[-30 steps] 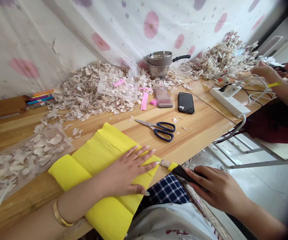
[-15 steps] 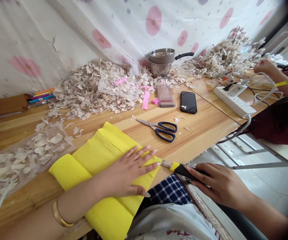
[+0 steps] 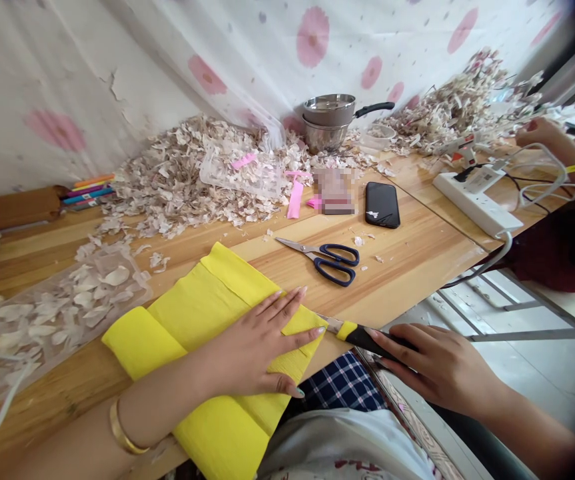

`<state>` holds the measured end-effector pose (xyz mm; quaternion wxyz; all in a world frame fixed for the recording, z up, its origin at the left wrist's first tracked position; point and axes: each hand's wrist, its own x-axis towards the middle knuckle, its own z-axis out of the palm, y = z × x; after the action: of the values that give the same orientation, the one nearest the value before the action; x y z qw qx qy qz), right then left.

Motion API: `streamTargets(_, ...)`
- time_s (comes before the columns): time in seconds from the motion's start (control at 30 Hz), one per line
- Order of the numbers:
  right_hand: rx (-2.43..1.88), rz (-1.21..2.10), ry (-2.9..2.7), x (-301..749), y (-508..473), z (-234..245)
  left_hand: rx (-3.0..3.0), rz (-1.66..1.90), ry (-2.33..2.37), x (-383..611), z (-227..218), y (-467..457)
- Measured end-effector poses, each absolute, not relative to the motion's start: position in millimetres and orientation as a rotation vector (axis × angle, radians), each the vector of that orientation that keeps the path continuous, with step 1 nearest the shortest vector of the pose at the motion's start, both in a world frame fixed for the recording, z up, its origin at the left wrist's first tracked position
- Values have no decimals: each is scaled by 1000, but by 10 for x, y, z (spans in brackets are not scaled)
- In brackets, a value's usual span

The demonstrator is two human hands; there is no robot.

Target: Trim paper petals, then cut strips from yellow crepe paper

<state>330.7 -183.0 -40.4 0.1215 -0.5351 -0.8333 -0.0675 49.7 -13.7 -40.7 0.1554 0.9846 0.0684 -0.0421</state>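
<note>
A folded sheet of yellow crepe paper point(image 3: 202, 313) lies across the near edge of the wooden table point(image 3: 407, 253). My left hand point(image 3: 257, 347) rests flat on it, fingers spread. My right hand point(image 3: 437, 367) grips the black and yellow handle of a utility knife point(image 3: 357, 333). The knife's blade tip meets the right edge of the paper beside my left fingertips. Blue-handled scissors point(image 3: 324, 257) lie on the table just beyond the paper.
Heaps of pale paper scraps point(image 3: 177, 180) cover the back of the table, with a steel pot point(image 3: 330, 120), a black phone point(image 3: 382, 205), coloured pens point(image 3: 87, 190) and a power strip point(image 3: 477, 203). Another person's hands point(image 3: 542, 133) work at the far right.
The knife has slid a little to the left, so its blade now reaches the paper's edge. My left hand stays flat on the paper.
</note>
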Motion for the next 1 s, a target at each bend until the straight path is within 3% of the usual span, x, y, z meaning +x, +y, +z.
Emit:
streamTargets(0.33, -1670, -243, -2287, 3472, -1902, -481, 2812, -98, 158, 514, -359, -125)
streamTargets(0.8, -1617, -66, -2180, 3397, -1874, -612, 2840, -24, 274, 515, -451, -118)
streamTargets(1.0, -1636, -24, -2109, 3368, -1898, -644, 2933, 185, 404, 527, -420, -103)
